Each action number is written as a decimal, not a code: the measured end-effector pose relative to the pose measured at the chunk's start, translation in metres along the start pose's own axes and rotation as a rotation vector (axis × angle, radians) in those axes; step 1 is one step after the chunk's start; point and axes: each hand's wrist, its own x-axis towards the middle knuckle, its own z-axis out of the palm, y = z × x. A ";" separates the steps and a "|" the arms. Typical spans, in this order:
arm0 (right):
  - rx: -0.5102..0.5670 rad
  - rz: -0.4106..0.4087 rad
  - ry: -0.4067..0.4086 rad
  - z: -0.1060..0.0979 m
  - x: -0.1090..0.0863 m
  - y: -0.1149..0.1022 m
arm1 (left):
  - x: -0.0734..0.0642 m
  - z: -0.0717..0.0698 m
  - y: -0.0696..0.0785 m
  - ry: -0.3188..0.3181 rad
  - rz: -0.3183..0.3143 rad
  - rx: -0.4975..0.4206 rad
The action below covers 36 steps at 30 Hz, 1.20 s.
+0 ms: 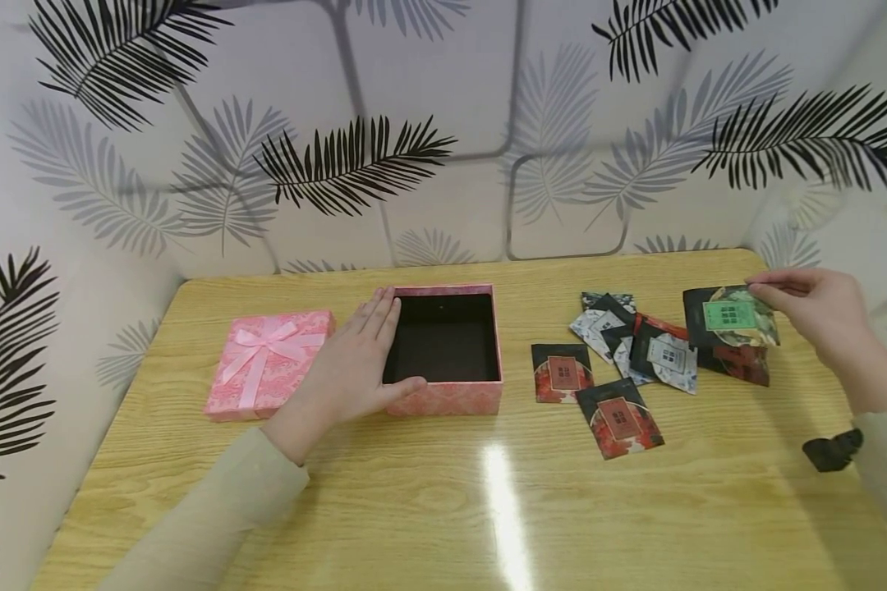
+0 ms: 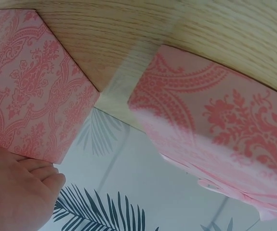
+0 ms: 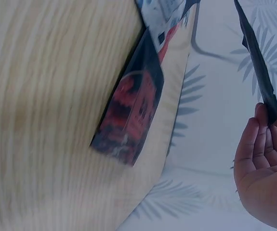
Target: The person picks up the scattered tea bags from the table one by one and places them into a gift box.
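My left hand (image 1: 358, 353) lies along the left rim of an open pink patterned box (image 1: 451, 400) with a black inside. Its fingers stretch out straight, and the thumb reaches over the front edge. In the left wrist view the fingertips touch the box's wall (image 2: 37, 86). To the right, my right hand (image 1: 820, 308) pinches the corner of a black packet with a green label (image 1: 728, 316), held above the pile. The right wrist view shows that packet (image 3: 258, 62) edge-on between thumb and fingers. A black packet with red artwork (image 1: 739, 361) lies beneath it.
Left of the box sits its pink lid (image 1: 266, 361), tied with a ribbon bow. Several overlapping packets (image 1: 668, 353) lie right of the box, with two red-labelled ones (image 1: 563, 373) in front. A small black object (image 1: 831, 451) rests by the right sleeve. A leaf-patterned wall covering (image 1: 443, 222) backs the table.
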 end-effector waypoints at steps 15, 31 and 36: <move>0.060 -0.106 -0.072 0.039 0.003 -0.053 | -0.001 0.001 0.001 0.009 -0.009 -0.007; 0.204 -0.184 -0.124 0.084 0.005 -0.104 | -0.001 0.000 0.001 0.007 -0.015 -0.006; 0.288 -0.223 -0.159 0.096 0.006 -0.118 | -0.002 0.000 0.001 0.007 -0.015 -0.008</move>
